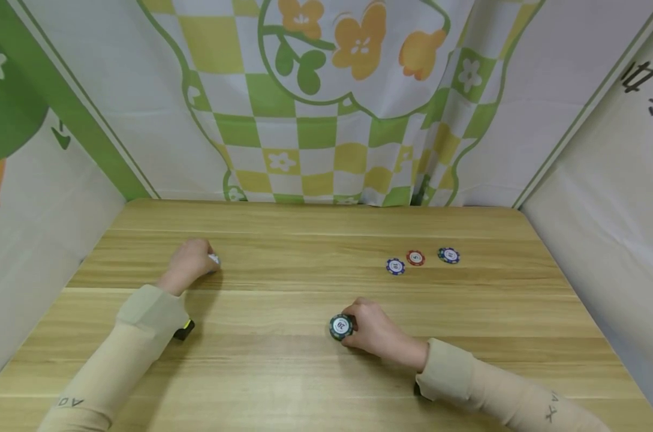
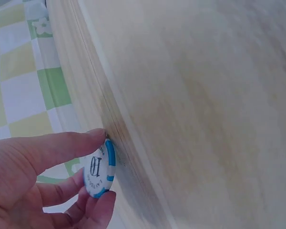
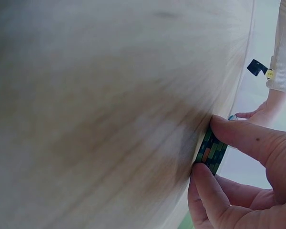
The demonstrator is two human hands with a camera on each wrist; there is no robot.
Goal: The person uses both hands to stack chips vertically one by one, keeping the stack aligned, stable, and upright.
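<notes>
Pinched between thumb and fingers of the right hand [image 1: 377, 333], a short stack of dark green poker chips [image 1: 340, 327] sits near the front of the table [image 1: 283, 354]. Its top face, marked 20, is turned up toward the head camera; from the right wrist the layered rims run roughly level with the tabletop, so the stack is broader than it is tall. Whether it touches the wood I cannot tell.

Farther off, on the left, the left hand [image 1: 191, 262] pinches a white-and-light-blue chip [image 2: 99, 168] marked 10 by its rim. This one is tilted: the left wrist camera sees it as a narrow oval, long axis close to upright in that view. Both arms wear beige sleeves [image 1: 493, 381].

Toward the back right, a blue chip [image 1: 396, 266] marked 10 lies flat just beside a red chip [image 1: 415, 258] marked 5. A little to their right, another blue chip [image 1: 450, 255] partly covers a green-edged chip [image 1: 441, 255].

The tabletop is pale wood grain with rounded far corners. Beyond it hangs a green, yellow and white checked curtain [image 1: 318, 132] with orange flowers, flanked by white printed fabric walls [image 1: 590, 186].
</notes>
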